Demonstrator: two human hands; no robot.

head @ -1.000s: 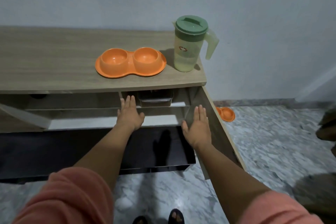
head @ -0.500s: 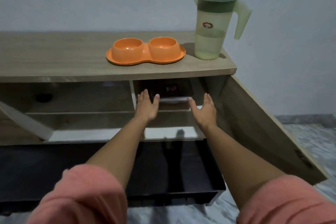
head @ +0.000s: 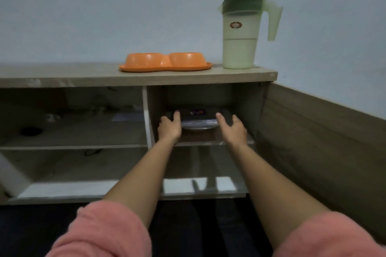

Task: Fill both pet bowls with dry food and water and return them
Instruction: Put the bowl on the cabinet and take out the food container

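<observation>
Cabinet (head: 208,76), right upper compartment: my left hand (head: 169,127) and right hand (head: 233,129) reached in, fingers straight and apart, one on each side of a clear lidded container (head: 199,129) on the shelf; whether they touched it I could not tell. Room remained between each hand and the compartment walls. Orange double pet bowl (head: 166,62) sat on the cabinet top near its front edge, beside a green-lidded pitcher (head: 240,33) near the right end.
</observation>
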